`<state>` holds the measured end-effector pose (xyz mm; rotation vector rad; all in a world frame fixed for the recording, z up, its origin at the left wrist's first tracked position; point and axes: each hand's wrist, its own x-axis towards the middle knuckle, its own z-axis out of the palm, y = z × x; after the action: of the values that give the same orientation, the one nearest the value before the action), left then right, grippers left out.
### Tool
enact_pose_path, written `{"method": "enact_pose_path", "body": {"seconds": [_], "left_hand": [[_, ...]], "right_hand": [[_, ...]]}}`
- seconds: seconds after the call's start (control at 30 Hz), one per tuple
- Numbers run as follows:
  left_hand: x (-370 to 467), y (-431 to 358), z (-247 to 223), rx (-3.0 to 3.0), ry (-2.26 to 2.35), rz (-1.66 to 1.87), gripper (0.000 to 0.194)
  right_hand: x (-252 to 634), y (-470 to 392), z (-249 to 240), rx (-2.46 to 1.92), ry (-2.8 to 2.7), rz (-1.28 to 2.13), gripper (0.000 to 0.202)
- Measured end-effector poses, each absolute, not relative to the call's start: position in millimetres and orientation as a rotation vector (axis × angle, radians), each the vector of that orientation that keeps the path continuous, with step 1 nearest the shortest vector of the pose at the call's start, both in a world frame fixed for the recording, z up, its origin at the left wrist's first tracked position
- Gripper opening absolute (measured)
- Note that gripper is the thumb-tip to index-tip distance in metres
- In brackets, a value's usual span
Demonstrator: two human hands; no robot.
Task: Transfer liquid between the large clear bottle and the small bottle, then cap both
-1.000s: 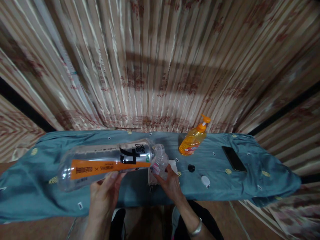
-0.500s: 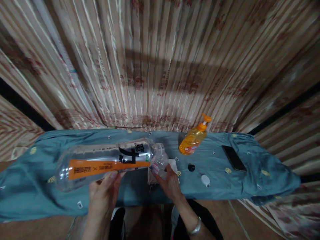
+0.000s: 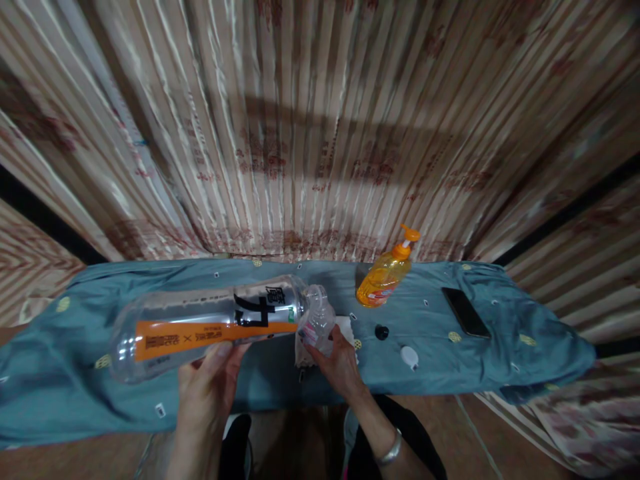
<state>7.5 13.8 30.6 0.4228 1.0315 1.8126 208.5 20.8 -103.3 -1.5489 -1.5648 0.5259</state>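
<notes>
My left hand (image 3: 215,373) grips a large clear plastic bottle (image 3: 190,300) with an orange, black and silver label. The bottle lies nearly level, its neck end pointing right. My right hand (image 3: 337,363) is closed around a small clear plastic bottle (image 3: 320,320) with a pink mark. The mouths of the two bottles appear to meet, though the exact contact is hard to make out. Beneath the small bottle a pale cloth (image 3: 304,353) rests on the covered surface. Liquid cannot be made out in the large bottle.
A pump bottle of orange liquid (image 3: 384,277) stands behind and to the right. Right of my hands lie a small black cap (image 3: 381,332), a white round lid (image 3: 409,357) and a phone (image 3: 465,312). A teal patterned sheet (image 3: 270,387) covers the narrow table; a striped curtain (image 3: 310,133) hangs behind.
Hands and both bottles hold almost the same position. The view has shifted very slightly, so the things on the table appear a few pixels further left.
</notes>
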Motion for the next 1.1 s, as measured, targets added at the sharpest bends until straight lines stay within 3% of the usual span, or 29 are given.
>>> {"method": "enact_pose_path", "body": {"seconds": [1.1], "left_hand": [[8,15,29,0.466,1.037,1.829,0.045]], "right_hand": [[209,22,-111,-1.527,-1.606,0.358,0.042]]}}
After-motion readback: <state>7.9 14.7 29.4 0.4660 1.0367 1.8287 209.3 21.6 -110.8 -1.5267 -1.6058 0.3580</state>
